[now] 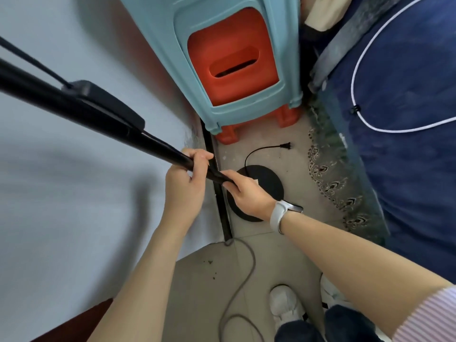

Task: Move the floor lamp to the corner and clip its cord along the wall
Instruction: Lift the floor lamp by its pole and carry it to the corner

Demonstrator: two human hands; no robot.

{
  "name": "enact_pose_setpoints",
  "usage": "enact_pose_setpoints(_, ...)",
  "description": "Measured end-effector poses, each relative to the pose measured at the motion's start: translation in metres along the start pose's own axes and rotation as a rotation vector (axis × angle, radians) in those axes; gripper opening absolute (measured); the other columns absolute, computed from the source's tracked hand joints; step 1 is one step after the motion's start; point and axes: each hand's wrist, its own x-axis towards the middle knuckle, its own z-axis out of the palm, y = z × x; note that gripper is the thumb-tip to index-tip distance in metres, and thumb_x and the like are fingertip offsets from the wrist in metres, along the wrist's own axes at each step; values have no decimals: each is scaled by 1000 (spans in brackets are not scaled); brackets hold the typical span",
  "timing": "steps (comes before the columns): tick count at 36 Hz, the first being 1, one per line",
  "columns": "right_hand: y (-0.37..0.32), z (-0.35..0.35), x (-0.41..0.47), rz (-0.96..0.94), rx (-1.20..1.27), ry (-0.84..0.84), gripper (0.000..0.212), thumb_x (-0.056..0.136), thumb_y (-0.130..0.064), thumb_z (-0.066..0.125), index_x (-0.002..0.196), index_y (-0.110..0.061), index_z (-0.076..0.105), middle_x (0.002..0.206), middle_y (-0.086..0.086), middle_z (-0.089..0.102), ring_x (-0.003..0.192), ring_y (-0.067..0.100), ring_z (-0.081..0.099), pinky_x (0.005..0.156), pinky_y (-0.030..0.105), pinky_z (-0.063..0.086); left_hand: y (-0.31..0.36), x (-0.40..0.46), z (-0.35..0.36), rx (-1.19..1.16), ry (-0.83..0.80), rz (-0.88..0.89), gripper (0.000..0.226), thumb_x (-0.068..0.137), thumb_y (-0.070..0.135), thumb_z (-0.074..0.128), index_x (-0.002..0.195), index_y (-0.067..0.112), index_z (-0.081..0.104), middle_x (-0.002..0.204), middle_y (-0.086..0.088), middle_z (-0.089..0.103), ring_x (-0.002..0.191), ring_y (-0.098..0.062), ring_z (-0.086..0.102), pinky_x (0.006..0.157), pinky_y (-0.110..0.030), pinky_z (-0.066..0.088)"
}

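The black floor lamp pole (106, 119) slants from upper left down to its round black base (267, 180), which rests on the floor beside the white wall (74, 193). My left hand (185, 178) is wrapped around the pole. Just below it, my right hand (246, 191), with a white watch on the wrist, grips the pole's lower part above the base. The lamp's thin black cord (256, 151) loops from the base and ends in a loose plug (286, 146) lying on the floor. The lamp head is out of view.
Stacked plastic stools, teal (222, 21) over orange (232, 62), stand against the wall just beyond the base. A blue bedspread (407, 119) with a patterned skirt borders the right. A grey cable (241, 287) snakes over the floor by my white shoes (286, 307). A black baseboard strip (219, 193) runs along the wall.
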Motion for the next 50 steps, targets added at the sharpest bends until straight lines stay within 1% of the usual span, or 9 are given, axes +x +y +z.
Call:
enact_pose_setpoints(5,7,7,6,7,-70,-34,13,96,-19,39,106,-12,44,79,1,47,68,19,46,66,40,40,-2,1,7,0,59,33,37,91,37,36,65,47,61,81,2,71,84,-9,63,79,-11,43)
enact_pose_setpoints(8,1,14,12,8,-68,-2,11,96,-19,39,91,-9,41,79,5,42,66,20,41,63,36,34,-1,2,12,-66,84,-7,31,90,33,37,65,31,55,66,6,72,75,-12,66,81,-17,47)
enact_pose_setpoints(11,1,17,13,28,-63,10,18,96,-19,40,103,-4,43,93,19,49,79,33,49,75,47,44,0,2,14,-108,83,-31,27,88,30,38,67,16,48,59,9,69,68,-13,67,77,-17,50)
enact_pose_setpoints(17,-2,8,-10,40,-52,-32,24,95,-18,39,114,-2,40,112,27,54,103,44,51,90,60,41,16,-8,16,-120,-9,-43,35,87,31,39,55,38,51,53,7,66,69,-22,69,81,-29,52)
enact_pose_setpoints(24,-31,-12,-62,77,22,42,33,95,-25,42,120,-4,37,94,23,60,76,33,55,75,49,47,68,-24,11,-151,-114,-11,37,90,31,40,54,33,49,51,5,64,63,-12,70,72,-16,52)
enact_pose_setpoints(34,-107,-25,-162,218,283,318,32,88,-33,55,80,-2,61,50,-10,37,40,4,28,44,18,25,166,-70,-14,-190,-212,-7,38,96,17,40,60,7,48,50,-11,62,56,-16,68,64,-12,50)
enact_pose_setpoints(38,-141,-29,-209,254,259,433,40,88,-34,56,53,-26,38,45,-11,33,39,4,25,45,21,22,205,-97,-28,-206,-283,-8,38,96,20,41,61,7,50,48,-4,63,58,-17,69,68,-19,53)
enact_pose_setpoints(43,-187,-30,-272,271,234,552,44,88,-28,58,49,-31,37,48,-12,33,44,4,25,49,26,22,254,-143,-49,-265,-388,44,41,97,20,41,59,6,51,57,-21,63,60,-18,68,69,-14,50)
enact_pose_setpoints(50,-235,-33,-349,245,133,736,46,87,-22,59,51,-31,33,47,-9,34,45,5,26,49,26,23,315,-199,-73,-345,-608,196,27,97,15,35,77,1,45,61,-6,58,68,-21,67,76,-24,52)
